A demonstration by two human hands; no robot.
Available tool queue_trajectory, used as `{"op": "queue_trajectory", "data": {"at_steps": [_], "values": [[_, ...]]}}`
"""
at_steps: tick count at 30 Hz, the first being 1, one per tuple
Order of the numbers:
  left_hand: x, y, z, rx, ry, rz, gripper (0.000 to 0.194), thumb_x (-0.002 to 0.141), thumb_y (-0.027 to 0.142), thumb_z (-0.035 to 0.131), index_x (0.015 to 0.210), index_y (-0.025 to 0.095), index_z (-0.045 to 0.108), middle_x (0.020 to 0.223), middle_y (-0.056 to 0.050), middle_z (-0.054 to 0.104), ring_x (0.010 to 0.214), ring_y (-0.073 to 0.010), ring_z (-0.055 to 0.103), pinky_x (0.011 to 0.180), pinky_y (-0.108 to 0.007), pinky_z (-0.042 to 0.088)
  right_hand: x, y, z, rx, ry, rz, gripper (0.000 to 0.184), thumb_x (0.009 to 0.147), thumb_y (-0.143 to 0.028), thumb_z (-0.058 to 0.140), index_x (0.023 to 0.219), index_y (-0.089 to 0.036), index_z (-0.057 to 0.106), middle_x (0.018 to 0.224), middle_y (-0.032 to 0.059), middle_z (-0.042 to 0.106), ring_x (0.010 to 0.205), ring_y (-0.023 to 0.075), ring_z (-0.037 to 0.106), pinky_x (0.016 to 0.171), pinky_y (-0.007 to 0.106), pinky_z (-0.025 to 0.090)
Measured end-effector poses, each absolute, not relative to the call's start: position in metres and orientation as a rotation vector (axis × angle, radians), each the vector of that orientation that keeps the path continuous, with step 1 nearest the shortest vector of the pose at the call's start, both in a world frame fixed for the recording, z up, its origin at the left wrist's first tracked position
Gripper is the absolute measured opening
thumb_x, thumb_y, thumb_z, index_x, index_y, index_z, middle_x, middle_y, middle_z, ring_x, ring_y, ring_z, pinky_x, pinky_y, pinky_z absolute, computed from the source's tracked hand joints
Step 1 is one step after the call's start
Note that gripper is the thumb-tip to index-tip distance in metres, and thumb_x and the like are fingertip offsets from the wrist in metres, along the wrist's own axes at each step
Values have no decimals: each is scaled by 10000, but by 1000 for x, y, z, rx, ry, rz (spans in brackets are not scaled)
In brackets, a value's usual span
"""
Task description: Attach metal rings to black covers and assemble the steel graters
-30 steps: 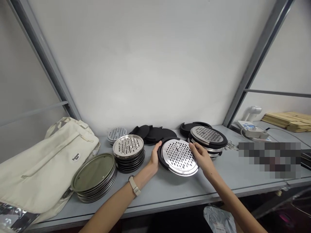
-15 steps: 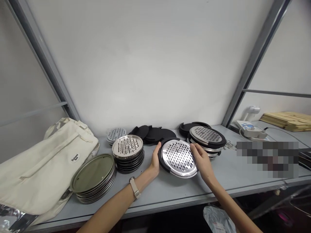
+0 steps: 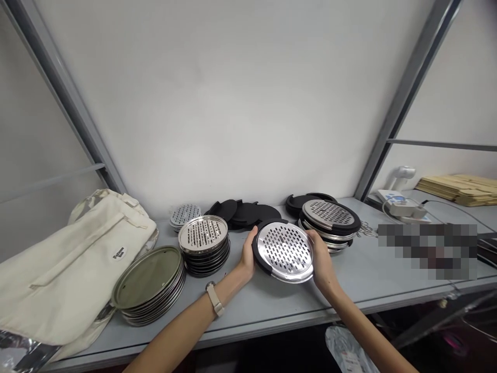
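Note:
Between my two hands, above the table, is a round slotted metal plate (image 3: 285,249) seated in a black curved rim piece (image 3: 261,259). My left hand (image 3: 248,254) grips the black rim on the left, thumb up and the other fingers hidden beneath. On the right edge of the plate my right hand (image 3: 321,259) is closed, its fingers partly hidden behind. Just beyond it stands a pile of similar slotted plates with black rims (image 3: 330,215). To the left rises a stack of slotted metal plates (image 3: 204,235) on dark round pieces.
Olive round plates (image 3: 149,274) are stacked at left, beside a cream bag (image 3: 77,259). Along the wall lie black round pieces (image 3: 252,213) and small slotted discs (image 3: 185,213). At right are metal rings (image 3: 367,229), a white device with a cable (image 3: 402,207) and wooden boards (image 3: 458,189).
My right thumb has slid from the plate's top face to its right edge. The plate has turned slightly toward me, while my left hand has stayed almost still.

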State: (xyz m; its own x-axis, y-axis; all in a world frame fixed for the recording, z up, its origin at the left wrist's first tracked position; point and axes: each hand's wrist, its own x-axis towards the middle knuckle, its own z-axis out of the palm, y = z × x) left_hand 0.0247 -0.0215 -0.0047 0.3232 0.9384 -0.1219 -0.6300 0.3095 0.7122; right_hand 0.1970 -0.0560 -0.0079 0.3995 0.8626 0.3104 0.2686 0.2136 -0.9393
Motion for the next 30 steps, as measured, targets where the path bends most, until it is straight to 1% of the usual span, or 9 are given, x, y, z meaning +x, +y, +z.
{"op": "queue_trajectory", "data": {"at_steps": [5, 12, 16, 22, 24, 27, 29, 30], "values": [[27, -20, -11, 659, 571, 1132, 486, 840, 510, 581, 1107, 117, 684, 1157, -106, 681, 1183, -288, 558, 1119, -403, 338, 190, -62, -4, -1361, -1086, 548, 338, 914, -474, 309, 764, -221, 475, 766, -4, 515, 746, 179, 462, 669, 279, 364], [27, -21, -18, 711, 631, 1160, 500, 817, 536, 600, 1127, 150, 672, 1157, -93, 682, 1169, -282, 568, 1097, -397, 358, 177, -70, 2, -1358, -1037, 515, 273, 915, -418, 312, 763, -227, 434, 764, 4, 484, 744, 184, 448, 680, 285, 380], [27, -21, -17, 736, 614, 1154, 507, 821, 544, 591, 1121, 142, 671, 1156, -91, 680, 1174, -280, 563, 1096, -394, 353, 175, -71, 2, -1351, -1023, 524, 261, 912, -398, 312, 756, -226, 433, 756, 1, 474, 726, 178, 444, 666, 283, 382], [20, -19, 0, 802, 661, 1167, 416, 817, 484, 617, 1040, 142, 695, 1107, -87, 698, 1118, -272, 585, 1083, -379, 353, 178, -64, -5, -1359, -1086, 534, 271, 914, -420, 316, 760, -233, 435, 715, -10, 460, 685, 176, 451, 633, 293, 388], [17, -17, 7, 857, 688, 1155, 381, 819, 459, 614, 1016, 145, 700, 1091, -87, 702, 1097, -268, 590, 1074, -376, 353, 181, -57, -8, -1412, -1133, 572, 276, 894, -444, 358, 726, -237, 433, 668, -13, 463, 650, 180, 459, 610, 303, 387], [11, -10, 10, 916, 738, 1086, 368, 811, 457, 611, 969, 137, 706, 1040, -95, 712, 1054, -261, 602, 1044, -372, 371, 191, -47, -9, -1473, -1217, 591, 351, 839, -527, 453, 640, -238, 443, 630, -2, 516, 665, 202, 520, 643, 329, 416], [8, -4, 5, 947, 787, 1028, 372, 792, 467, 623, 934, 133, 706, 975, -91, 721, 1006, -256, 615, 1011, -371, 393, 201, -44, -5, -1472, -1281, 716, 380, 761, -581, 563, 614, -237, 497, 602, 5, 562, 658, 215, 563, 640, 337, 445], [7, -1, 2, 963, 815, 1001, 372, 782, 472, 630, 918, 133, 705, 932, -85, 725, 975, -252, 622, 990, -368, 406, 207, -44, -2, -1466, -1324, 818, 382, 712, -588, 623, 604, -237, 519, 558, -4, 558, 611, 212, 568, 604, 331, 453]]}}
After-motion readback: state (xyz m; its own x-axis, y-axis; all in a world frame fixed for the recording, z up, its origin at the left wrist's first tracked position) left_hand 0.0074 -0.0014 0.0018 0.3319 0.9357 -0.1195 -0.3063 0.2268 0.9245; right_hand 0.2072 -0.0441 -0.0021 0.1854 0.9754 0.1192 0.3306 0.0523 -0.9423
